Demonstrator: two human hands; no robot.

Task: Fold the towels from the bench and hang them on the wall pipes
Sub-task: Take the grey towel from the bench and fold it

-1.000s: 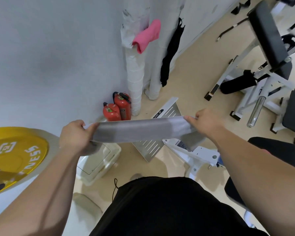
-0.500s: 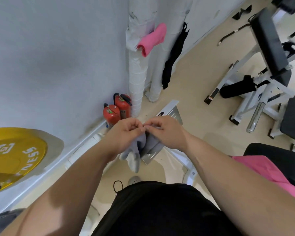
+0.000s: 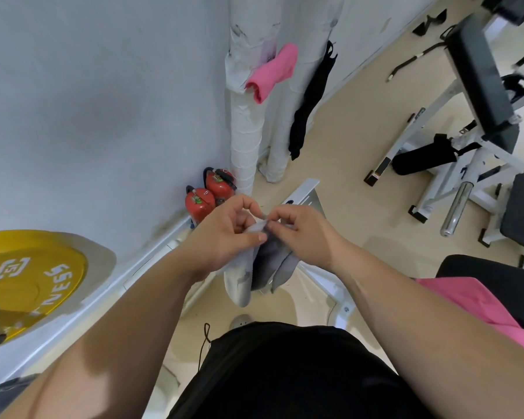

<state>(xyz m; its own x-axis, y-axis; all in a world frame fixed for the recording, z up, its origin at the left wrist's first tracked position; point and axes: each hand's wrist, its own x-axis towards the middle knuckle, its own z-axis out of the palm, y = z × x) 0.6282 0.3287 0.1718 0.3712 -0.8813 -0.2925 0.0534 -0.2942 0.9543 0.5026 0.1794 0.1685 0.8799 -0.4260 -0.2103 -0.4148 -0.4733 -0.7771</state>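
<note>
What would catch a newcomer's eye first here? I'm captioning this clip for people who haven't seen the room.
Centre frame, the left hand and right hand pinch a folded grey cloth towel together at its top edge, its layers hanging down. Behind them, a bright pink towel hangs on the white wrapped wall pipe, with two red fire extinguishers at its foot. A big yellow weight plate sits at the left edge.

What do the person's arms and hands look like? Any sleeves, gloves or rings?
Both arms are bare as far as the picture shows, with no sleeves. The left hand and right hand wear no gloves, and I see no rings or watch.
</note>
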